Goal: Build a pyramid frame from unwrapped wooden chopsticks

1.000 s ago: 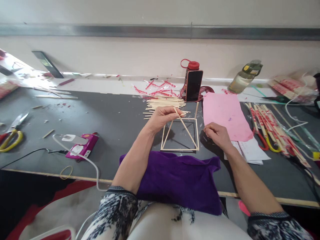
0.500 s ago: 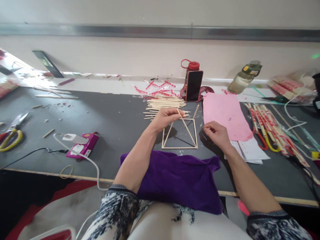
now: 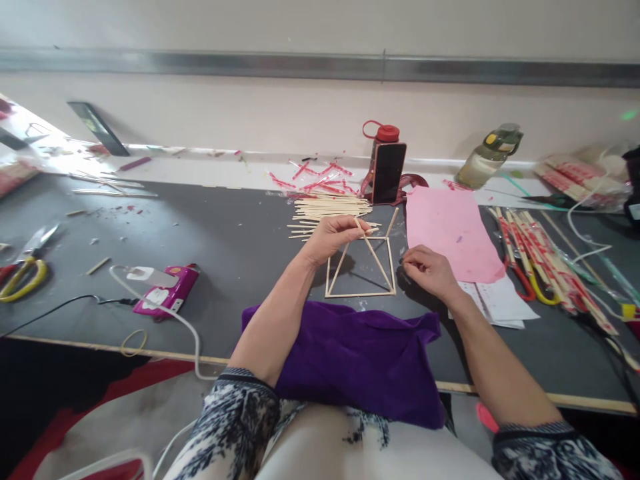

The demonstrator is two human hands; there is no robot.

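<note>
A square frame of thin wooden sticks (image 3: pixel 361 295) lies on the grey table, with further sticks rising from its corners. My left hand (image 3: pixel 339 235) is closed in a pinch on the upper part of these slanting sticks, above the frame. One upright stick (image 3: pixel 393 223) at the far right corner leans outward, free of the hand. My right hand (image 3: pixel 429 268) hovers to the right of the frame, its fingers curled together near the pink sheet (image 3: pixel 443 230); whether anything is between the fingertips cannot be made out. Behind my left hand lies a pile of loose sticks (image 3: pixel 330 208).
A purple cloth (image 3: pixel 345 360) covers the table's front edge. A phone (image 3: pixel 389 173) leans on a red-capped bottle (image 3: pixel 387 133). At right are a green-lidded bottle (image 3: pixel 487 160) and wrapped chopsticks (image 3: pixel 545 260); at left, yellow-handled scissors (image 3: pixel 25 277) and a purple glue-bottle-sized device (image 3: pixel 167 293) with cables.
My right hand has shifted slightly left, towards the frame. My left hand keeps its pinch on the sticks, almost unmoved.
</note>
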